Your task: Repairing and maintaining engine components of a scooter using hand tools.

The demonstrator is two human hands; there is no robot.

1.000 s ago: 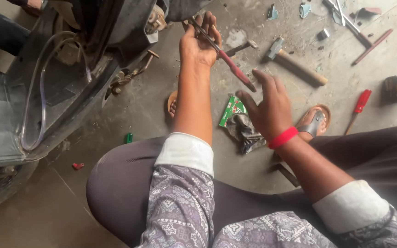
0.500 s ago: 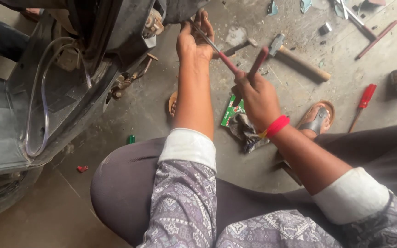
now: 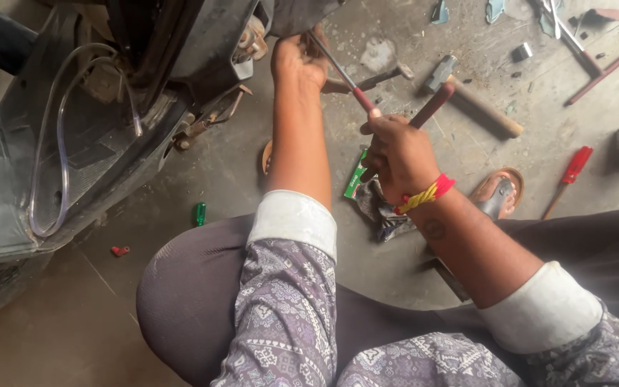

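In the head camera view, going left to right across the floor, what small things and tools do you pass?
Small red piece → green piece → left hand holding a screwdriver → right hand gripping a dark red handle → wooden-handled hammer → sandal → red screwdriver.

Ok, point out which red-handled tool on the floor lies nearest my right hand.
The red-handled screwdriver beside the sandal; the long red-handled tool lies farther off.

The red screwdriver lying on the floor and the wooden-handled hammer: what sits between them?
In the head view, only bare concrete floor lies between the red screwdriver and the hammer.
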